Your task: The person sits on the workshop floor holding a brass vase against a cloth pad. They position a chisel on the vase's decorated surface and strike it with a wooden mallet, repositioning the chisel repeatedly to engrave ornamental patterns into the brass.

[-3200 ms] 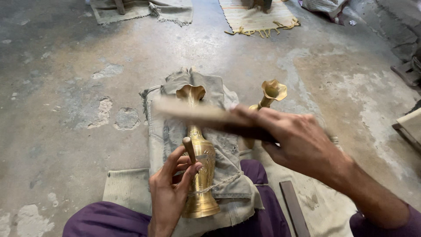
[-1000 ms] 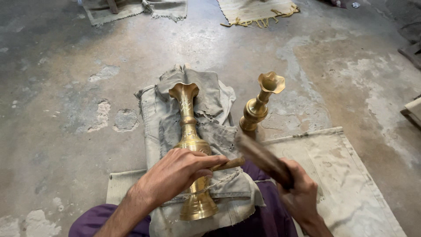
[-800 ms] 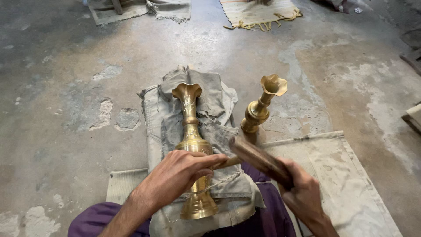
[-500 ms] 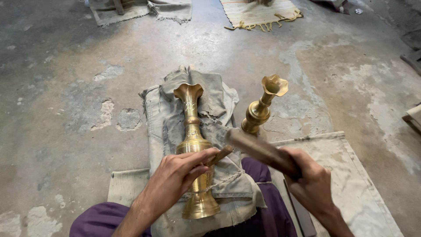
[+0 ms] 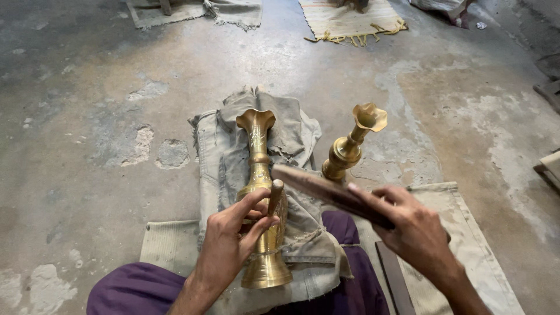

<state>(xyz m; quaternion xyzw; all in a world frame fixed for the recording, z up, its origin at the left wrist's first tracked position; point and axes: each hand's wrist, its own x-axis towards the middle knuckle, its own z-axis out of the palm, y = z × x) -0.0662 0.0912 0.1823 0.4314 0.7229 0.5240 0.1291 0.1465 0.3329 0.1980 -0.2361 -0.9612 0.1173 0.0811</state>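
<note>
1. Concrete floor (image 5: 87, 116), patched and stained, is lying bare at far left.
2. Left hand (image 5: 230, 245) is pinching a short punch (image 5: 275, 195) between thumb and fingertips, tip set against the lying vase.
3. Brass vase (image 5: 259, 175) is resting on a folded grey cloth (image 5: 216, 157) over the person's purple-clad lap; engraved lines are showing on its neck, while most of the body is looking plain, so work appears partly done.
4. Wooden mallet (image 5: 326, 192) is hovering just beside the punch.
5. Second brass vase (image 5: 350, 146) is standing behind.
6. Right hand (image 5: 414, 233) is wrapped around the mallet.
</note>
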